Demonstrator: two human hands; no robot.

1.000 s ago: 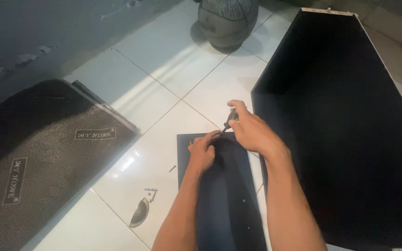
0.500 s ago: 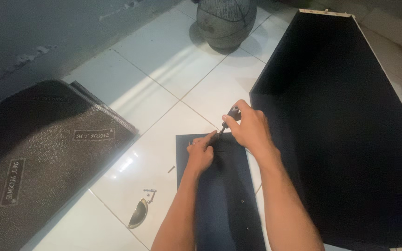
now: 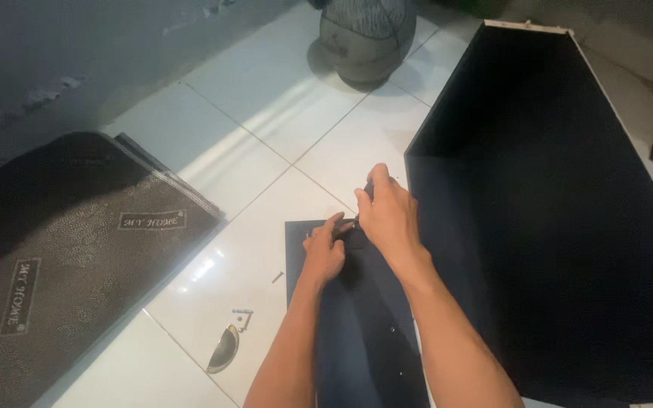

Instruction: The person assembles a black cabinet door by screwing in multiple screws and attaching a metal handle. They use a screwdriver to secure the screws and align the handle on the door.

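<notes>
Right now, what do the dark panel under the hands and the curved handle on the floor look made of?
Dark panel: likely laminated board, matte navy face, small drilled holes. Curved handle: looks metal, brassy sheen with bright glints. Floor: glossy white tile, visible grout lines.

Tool tip (image 3: 355, 224) under hands (image 3: 357, 234)

Room-wise: right side blocked, big dark open cabinet (image 3: 553, 227) lying on floor, its wall just beside right hand (image 3: 388, 215). Left of left hand (image 3: 325, 253): open white tile floor (image 3: 266, 128), only small bits — loose screws (image 3: 242, 311), one single screw (image 3: 277, 277), cup pull handle (image 3: 223, 350) near dark panel (image 3: 357, 332) edge. Further left, brown doormat (image 3: 62, 257) w/ dark boards under it. Far ahead, fan head w/ wire guard (image 3: 368, 38), well apart, tile between is free.
</notes>
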